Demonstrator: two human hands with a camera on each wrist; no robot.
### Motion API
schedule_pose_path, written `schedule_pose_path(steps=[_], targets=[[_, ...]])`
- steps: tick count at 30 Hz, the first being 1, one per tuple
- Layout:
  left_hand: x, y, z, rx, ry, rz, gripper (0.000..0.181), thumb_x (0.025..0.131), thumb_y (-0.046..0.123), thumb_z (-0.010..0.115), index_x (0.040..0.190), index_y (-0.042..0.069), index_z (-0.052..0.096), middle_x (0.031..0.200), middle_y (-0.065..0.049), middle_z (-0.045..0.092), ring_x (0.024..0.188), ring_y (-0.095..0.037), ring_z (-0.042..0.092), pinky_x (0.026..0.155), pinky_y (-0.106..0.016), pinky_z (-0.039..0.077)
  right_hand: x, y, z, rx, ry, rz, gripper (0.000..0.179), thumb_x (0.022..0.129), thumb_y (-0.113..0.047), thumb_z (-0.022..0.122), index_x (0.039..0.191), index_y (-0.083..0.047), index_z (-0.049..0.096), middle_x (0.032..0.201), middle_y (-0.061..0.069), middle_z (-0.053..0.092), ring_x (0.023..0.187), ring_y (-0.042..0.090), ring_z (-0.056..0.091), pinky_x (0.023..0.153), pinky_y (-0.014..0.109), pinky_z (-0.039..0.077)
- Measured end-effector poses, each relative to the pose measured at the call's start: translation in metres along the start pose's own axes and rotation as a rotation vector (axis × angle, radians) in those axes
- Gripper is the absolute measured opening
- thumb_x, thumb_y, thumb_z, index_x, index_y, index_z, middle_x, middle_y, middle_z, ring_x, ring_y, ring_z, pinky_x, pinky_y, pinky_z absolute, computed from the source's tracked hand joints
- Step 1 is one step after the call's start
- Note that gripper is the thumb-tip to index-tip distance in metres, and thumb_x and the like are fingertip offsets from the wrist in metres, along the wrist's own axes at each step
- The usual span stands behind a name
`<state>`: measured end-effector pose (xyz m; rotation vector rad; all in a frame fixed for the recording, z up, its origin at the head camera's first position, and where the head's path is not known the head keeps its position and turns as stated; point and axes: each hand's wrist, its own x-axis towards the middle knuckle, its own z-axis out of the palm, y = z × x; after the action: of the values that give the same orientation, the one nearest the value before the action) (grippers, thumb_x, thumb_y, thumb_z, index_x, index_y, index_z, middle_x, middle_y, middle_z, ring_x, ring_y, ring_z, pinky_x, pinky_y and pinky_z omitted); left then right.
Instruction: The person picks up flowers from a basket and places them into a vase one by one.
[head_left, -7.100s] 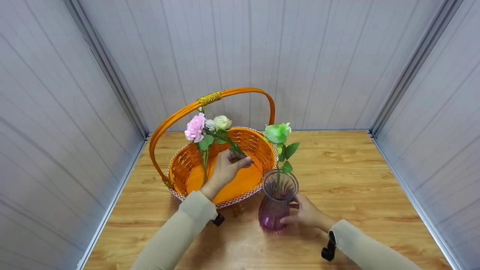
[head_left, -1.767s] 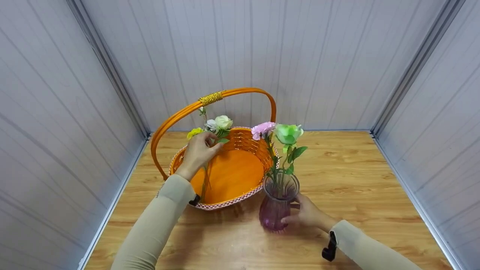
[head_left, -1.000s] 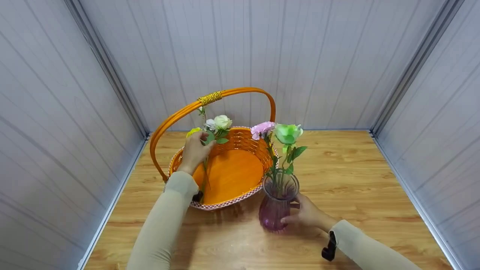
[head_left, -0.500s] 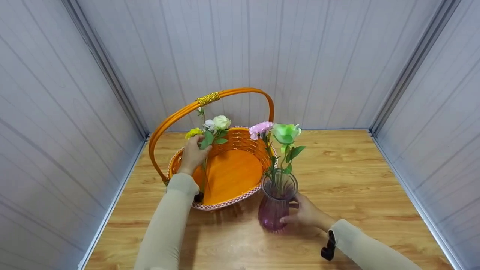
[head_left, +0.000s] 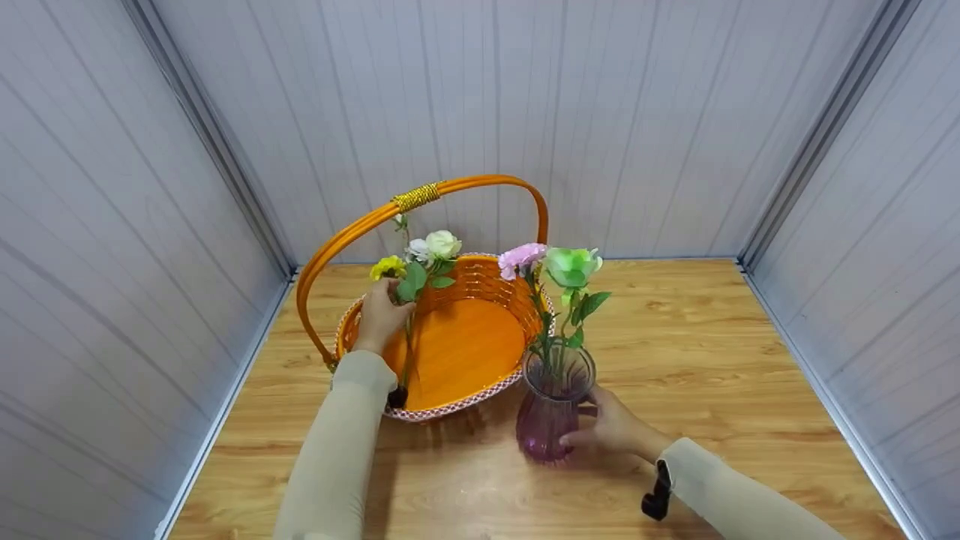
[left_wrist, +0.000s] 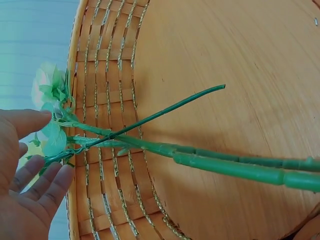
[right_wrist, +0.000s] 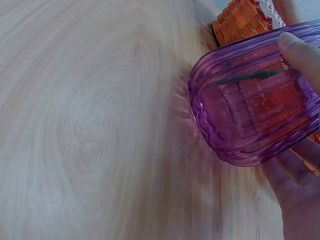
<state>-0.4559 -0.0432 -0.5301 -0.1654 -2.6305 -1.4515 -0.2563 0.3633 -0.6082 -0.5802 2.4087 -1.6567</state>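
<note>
In the head view my left hand is over the basket's left side, right at the yellow flower and the green leaves beside it. The left wrist view shows its thumb and fingers spread apart, with a thin dark green stem running close by the fingertips. A white rose and a small whitish bloom lean at the basket's back rim. My right hand grips the purple glass vase, thumb on one side and fingers on the other. A pink carnation and a green rose stand in the vase.
The orange woven basket has a tall arched handle with gold wrapping. It stands on the wooden table just left of the vase. Pale panelled walls enclose the table at the back and both sides.
The pink carnation, held by my left hand over the basket earlier, now stands in the vase. My left hand has since moved left and slightly down beside the yellow flower. My right hand stays put.
</note>
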Motion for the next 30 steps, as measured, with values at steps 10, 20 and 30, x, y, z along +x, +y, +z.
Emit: schedule_pose_path(steps=[10,20,30], targets=[[0.0,-0.006,0.007,-0.027,0.045,-0.017,0.048,0.093,-0.002,0.076,0.137,-0.011,0.058,0.129,-0.032,0.066,0.121,-0.046,0.065,0.107,-0.057,0.055,-0.001,-0.001,0.0,-0.008,0.002,0.011,0.093,0.08,-0.011,0.096,0.156,0.002,0.044,0.151,0.028,0.058,0.139,0.052,0.056,0.117,0.066,0.049],[0.005,-0.026,0.013,-0.057,0.104,-0.082,0.06,0.085,0.009,0.077,0.14,-0.005,0.055,0.13,-0.027,0.069,0.122,-0.041,0.067,0.105,-0.051,0.057,-0.001,-0.002,0.001,-0.005,-0.004,0.02,0.091,0.081,-0.012,0.096,0.156,0.001,0.046,0.152,0.025,0.058,0.138,0.048,0.058,0.117,0.064,0.049],[0.006,-0.025,0.012,-0.043,0.039,-0.153,0.065,0.086,0.0,0.066,0.148,-0.01,0.049,0.136,-0.032,0.065,0.128,-0.045,0.064,0.106,-0.054,0.057,0.0,-0.001,-0.001,-0.009,-0.005,0.004,0.091,0.08,-0.013,0.096,0.155,0.002,0.046,0.151,0.027,0.059,0.137,0.051,0.057,0.116,0.067,0.049]])
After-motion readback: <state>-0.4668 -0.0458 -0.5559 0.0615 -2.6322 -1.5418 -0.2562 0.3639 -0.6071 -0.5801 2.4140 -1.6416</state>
